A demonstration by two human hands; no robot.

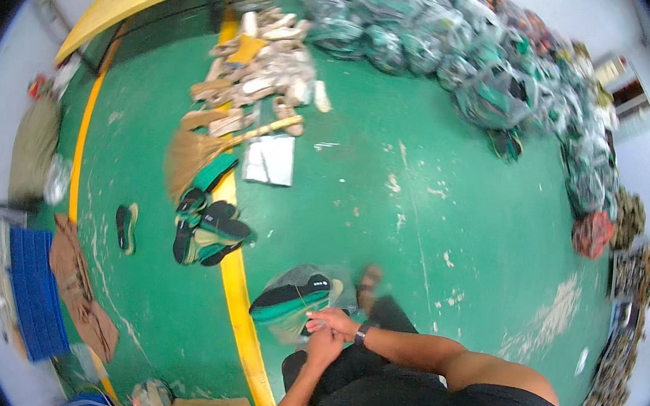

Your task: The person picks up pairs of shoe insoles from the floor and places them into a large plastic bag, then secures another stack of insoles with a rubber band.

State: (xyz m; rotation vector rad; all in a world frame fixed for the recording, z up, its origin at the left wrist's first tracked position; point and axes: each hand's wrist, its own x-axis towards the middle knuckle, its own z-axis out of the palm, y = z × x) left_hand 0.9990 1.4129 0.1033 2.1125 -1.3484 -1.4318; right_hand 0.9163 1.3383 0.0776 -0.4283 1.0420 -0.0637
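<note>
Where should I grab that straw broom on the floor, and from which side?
Probably around the middle of its yellowish handle, from above and the right: the handle is slim and slants away from the spread bristles, with green floor beyond its right end.

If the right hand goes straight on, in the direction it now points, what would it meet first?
Probably the bagged insoles just left of the right hand, though depth is unclear.

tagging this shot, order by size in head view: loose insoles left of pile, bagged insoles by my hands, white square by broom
1. Bagged insoles, nearest the camera
2. White square
3. Loose insoles
</note>
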